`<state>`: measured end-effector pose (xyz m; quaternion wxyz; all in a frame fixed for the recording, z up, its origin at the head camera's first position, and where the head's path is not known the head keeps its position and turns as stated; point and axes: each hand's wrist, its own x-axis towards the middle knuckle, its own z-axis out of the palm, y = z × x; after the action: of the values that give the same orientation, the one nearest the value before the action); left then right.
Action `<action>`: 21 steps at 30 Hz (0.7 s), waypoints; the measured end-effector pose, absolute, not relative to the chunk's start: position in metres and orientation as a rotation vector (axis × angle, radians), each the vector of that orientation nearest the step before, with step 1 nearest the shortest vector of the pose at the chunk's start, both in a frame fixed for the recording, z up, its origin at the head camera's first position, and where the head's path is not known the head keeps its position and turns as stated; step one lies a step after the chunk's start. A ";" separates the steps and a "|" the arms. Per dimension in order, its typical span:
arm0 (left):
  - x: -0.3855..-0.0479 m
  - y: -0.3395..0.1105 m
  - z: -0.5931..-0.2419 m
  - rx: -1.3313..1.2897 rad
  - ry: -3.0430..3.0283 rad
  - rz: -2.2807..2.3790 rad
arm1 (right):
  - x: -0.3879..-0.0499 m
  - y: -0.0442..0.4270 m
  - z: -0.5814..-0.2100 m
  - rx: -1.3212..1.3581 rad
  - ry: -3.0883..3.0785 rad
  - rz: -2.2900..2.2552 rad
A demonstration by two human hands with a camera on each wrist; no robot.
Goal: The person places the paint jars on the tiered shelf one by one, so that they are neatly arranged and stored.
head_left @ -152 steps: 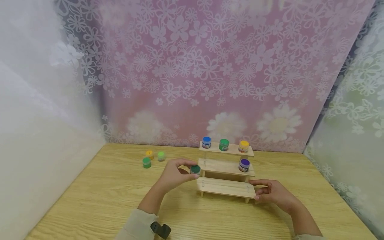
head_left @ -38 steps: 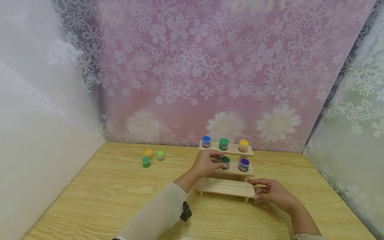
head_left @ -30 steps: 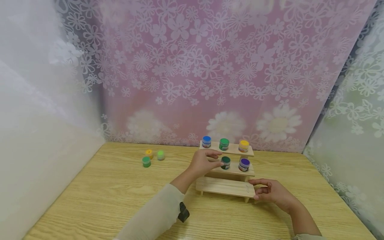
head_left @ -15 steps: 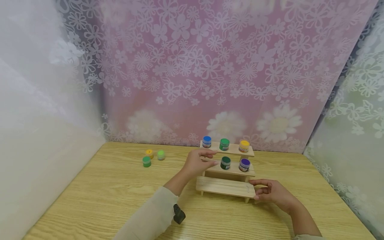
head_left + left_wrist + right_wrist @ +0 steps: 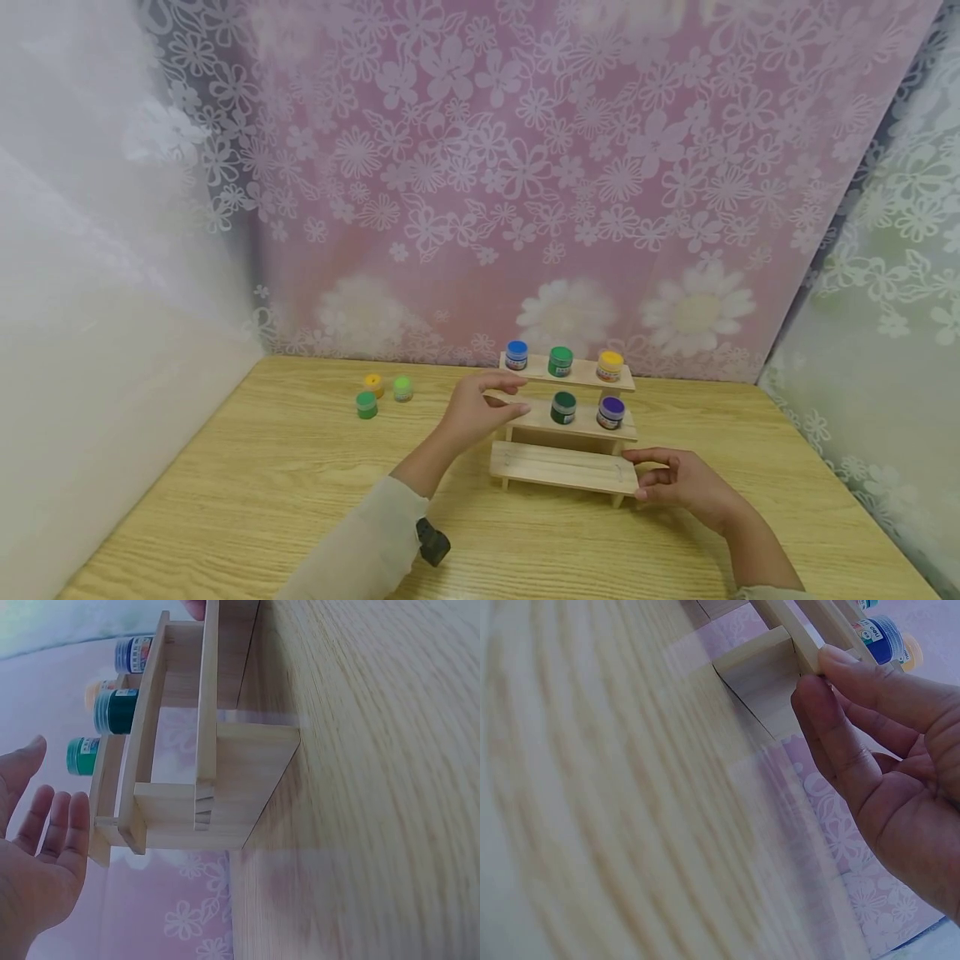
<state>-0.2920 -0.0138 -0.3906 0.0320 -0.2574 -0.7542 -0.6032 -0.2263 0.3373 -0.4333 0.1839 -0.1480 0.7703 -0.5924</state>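
A three-tier wooden display stand (image 5: 562, 469) stands on the table. Its middle tier bears a dark green paint jar (image 5: 563, 407) and a purple paint jar (image 5: 611, 412). Blue (image 5: 516, 355), green (image 5: 559, 362) and yellow (image 5: 610, 366) paint jars line the top tier. My left hand (image 5: 480, 408) hovers at the stand's left side, fingers apart and holding nothing; the left wrist view shows a gap between it and the dark green jar (image 5: 116, 712). With thumb and fingers, my right hand (image 5: 678, 485) pinches the right end of the lowest tier, as the right wrist view also shows.
Towards the back left of the table (image 5: 225, 500) sit three more small jars: an orange one (image 5: 373, 385), a green one (image 5: 367, 405) and a light green one (image 5: 402, 388). A floral curtain (image 5: 480, 208) hangs behind the table, with pale sheets on both sides.
My left hand carried the dark green paint jar rightward onto the middle tier, let go of it and drew back to the left. The right hand has stayed on the stand's end.
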 end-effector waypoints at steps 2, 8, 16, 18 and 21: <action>-0.291 -0.016 -0.390 -0.797 -2.316 -1.854 | -0.226 0.338 -0.434 -0.414 2.173 -1.671; -0.288 -0.024 -0.388 -0.791 -2.294 -1.861 | -0.226 0.338 -0.435 -0.424 2.173 -1.671; -0.288 -0.034 -0.391 -0.771 -2.249 -1.910 | -0.226 0.338 -0.434 -0.430 2.172 -1.674; -0.288 -0.037 -0.393 -0.764 -2.239 -1.911 | -0.226 0.338 -0.434 -0.431 2.171 -1.675; -0.288 -0.041 -0.395 -0.743 -2.236 -1.915 | -0.226 0.339 -0.434 -0.431 2.168 -1.675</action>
<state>-0.2877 -0.0415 -0.3952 0.0528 -0.2444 -0.7354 -0.6297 -0.2263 0.3385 -0.4343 0.1829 -0.1528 0.7685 -0.5939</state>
